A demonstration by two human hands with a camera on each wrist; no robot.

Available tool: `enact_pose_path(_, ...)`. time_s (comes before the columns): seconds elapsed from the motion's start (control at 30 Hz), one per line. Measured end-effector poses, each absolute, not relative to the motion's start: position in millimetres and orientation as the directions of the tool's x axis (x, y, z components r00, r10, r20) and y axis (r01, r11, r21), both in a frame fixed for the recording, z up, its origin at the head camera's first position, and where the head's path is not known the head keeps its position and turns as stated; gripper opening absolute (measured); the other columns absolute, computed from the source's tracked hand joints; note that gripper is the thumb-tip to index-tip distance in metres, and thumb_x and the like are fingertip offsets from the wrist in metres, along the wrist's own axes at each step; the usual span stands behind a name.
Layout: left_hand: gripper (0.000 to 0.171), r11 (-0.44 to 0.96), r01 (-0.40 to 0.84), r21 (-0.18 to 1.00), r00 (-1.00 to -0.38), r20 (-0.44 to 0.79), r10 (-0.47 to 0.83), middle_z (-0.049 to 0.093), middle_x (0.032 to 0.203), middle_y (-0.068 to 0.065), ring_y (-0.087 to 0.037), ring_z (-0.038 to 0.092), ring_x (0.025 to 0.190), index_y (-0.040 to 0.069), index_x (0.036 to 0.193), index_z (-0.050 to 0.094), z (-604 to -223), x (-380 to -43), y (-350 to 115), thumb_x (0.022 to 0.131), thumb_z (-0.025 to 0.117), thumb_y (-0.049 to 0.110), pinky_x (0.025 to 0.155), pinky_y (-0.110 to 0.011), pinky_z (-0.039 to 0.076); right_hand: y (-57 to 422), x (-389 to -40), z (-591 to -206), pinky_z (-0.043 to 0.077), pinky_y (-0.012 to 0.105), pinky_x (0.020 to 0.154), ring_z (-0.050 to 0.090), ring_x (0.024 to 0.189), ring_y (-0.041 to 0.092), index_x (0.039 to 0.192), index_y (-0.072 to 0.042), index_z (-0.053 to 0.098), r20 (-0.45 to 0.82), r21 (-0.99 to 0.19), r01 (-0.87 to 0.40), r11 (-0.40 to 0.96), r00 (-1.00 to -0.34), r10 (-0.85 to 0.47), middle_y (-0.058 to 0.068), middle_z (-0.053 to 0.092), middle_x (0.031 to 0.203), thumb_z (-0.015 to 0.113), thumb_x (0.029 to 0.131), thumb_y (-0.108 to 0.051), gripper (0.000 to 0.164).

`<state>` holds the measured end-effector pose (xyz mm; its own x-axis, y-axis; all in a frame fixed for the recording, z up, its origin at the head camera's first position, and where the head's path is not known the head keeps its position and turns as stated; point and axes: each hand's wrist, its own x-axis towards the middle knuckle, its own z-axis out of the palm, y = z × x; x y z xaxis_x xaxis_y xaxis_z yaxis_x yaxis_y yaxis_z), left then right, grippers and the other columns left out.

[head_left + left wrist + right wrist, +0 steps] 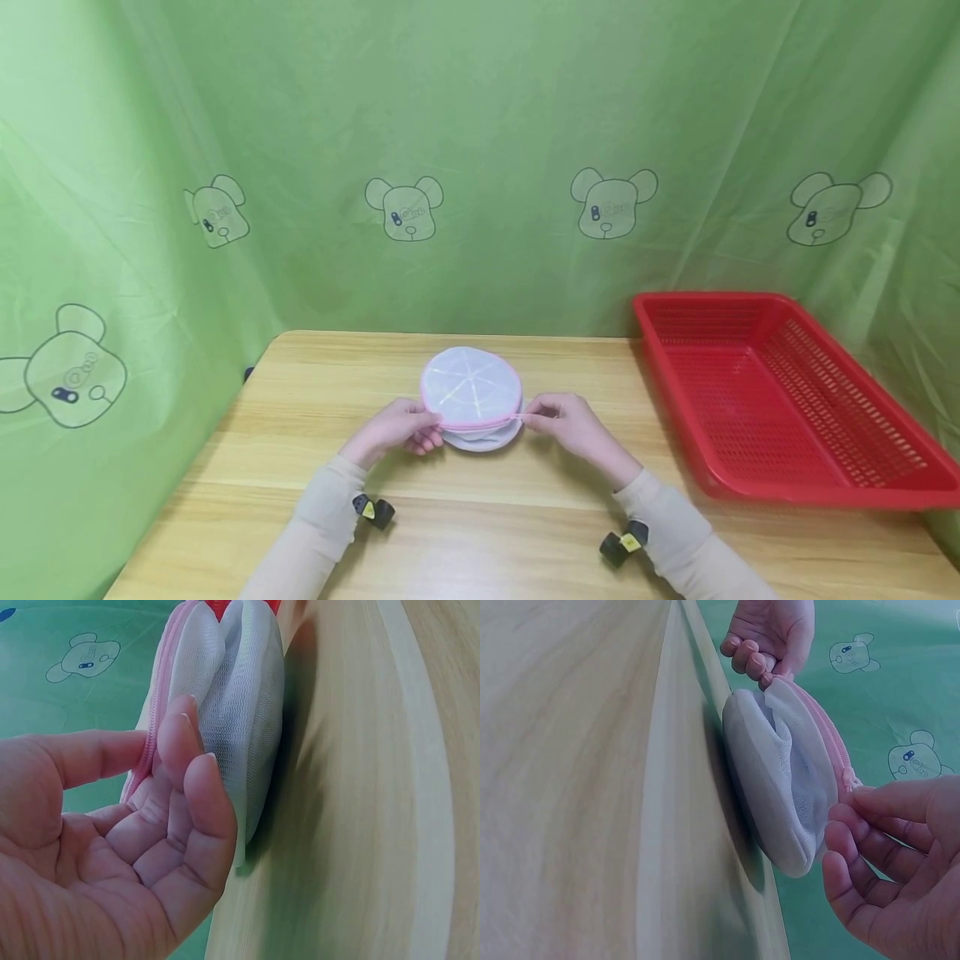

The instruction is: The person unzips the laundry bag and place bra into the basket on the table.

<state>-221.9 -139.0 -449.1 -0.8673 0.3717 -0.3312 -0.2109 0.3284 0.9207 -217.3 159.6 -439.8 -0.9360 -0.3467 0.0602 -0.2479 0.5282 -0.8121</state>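
A round white mesh laundry bag (471,385) with a pink zipper (154,720) around its top edge sits on the wooden table. On its left side, my left hand (397,429) pinches the zippered rim between thumb and forefinger, other fingers loosely curled. At the right end of the zipper, my right hand (566,425) pinches the pink zipper pull (850,780) with thumb and forefinger. In the right wrist view, soft folds of mesh (780,750) show below the zipper. The bag's inside is hidden.
A red plastic basket (705,442) with perforated sides stands on the right of the wooden table (480,533). Green curtains (480,100) printed with bear faces hang behind and at both sides. Each wrist wears a small black camera.
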Motion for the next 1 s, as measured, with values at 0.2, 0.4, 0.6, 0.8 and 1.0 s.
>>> enact_pose_path(0.2, 0.030, 0.337, -0.200, 0.920, -0.874, -0.323, 0.364, 0.069, 0.076, -0.003, -0.008, 0.060, 0.062, -0.006, 0.100, 0.065, -449.1, -222.1, -139.3, 0.097, 0.054, 0.022, 0.060, -0.021, 0.055, 157.8, -216.0, -440.4, 0.052, 0.033, 0.080, 0.062, 0.081, 0.017, 0.088, -0.009, 0.073, 0.047, -0.824, -0.239, 0.514, -0.933, -0.358, 0.014, 0.072, 0.091, 0.069, 0.089, -0.019, 0.010)
enact_pose_path(0.4, 0.034, 0.351, -0.202, 0.914, -0.877, -0.329, 0.352, 0.070, 0.076, -0.003, -0.008, 0.061, 0.062, -0.005, 0.099, 0.066, -449.4, -222.1, -138.8, 0.098, 0.054, 0.027, 0.061, -0.022, 0.056, 155.7, -216.7, -444.7, 0.052, 0.032, 0.079, 0.062, 0.081, 0.018, 0.087, -0.010, 0.072, 0.046, -0.832, -0.246, 0.497, -0.924, -0.380, 0.013, 0.072, 0.089, 0.069, 0.089, -0.019, 0.010)
enact_pose_path(0.6, 0.036, 0.361, -0.211, 0.908, -0.871, -0.342, 0.353, 0.069, 0.074, -0.002, -0.009, 0.061, 0.062, -0.003, 0.098, 0.066, -449.1, -221.2, -136.9, 0.098, 0.054, 0.030, 0.061, -0.022, 0.056, 152.1, -214.2, -447.0, 0.052, 0.027, 0.077, 0.061, 0.079, 0.014, 0.088, -0.011, 0.072, 0.053, -0.828, -0.263, 0.495, -0.916, -0.398, 0.011, 0.072, 0.088, 0.069, 0.088, -0.019, 0.009)
enact_pose_path(0.8, 0.037, 0.364, -0.217, 0.906, -0.866, -0.350, 0.356, 0.069, 0.074, -0.002, -0.009, 0.061, 0.062, -0.003, 0.097, 0.066, -448.2, -220.2, -135.5, 0.098, 0.055, 0.032, 0.061, -0.022, 0.056, 148.6, -212.1, -449.4, 0.052, 0.027, 0.077, 0.061, 0.079, 0.013, 0.088, -0.013, 0.073, 0.062, -0.820, -0.282, 0.498, -0.909, -0.412, 0.007, 0.072, 0.087, 0.069, 0.089, -0.020, 0.008)
enact_pose_path(1.0, 0.039, 0.366, -0.212, 0.906, -0.864, -0.348, 0.363, 0.069, 0.073, -0.002, -0.009, 0.061, 0.061, -0.003, 0.096, 0.067, -447.0, -218.6, -133.5, 0.097, 0.055, 0.033, 0.060, -0.022, 0.056, 145.2, -210.9, -451.3, 0.053, 0.024, 0.073, 0.062, 0.078, 0.012, 0.090, -0.013, 0.073, 0.076, -0.820, -0.297, 0.490, -0.904, -0.421, 0.004, 0.073, 0.087, 0.069, 0.089, -0.019, 0.008)
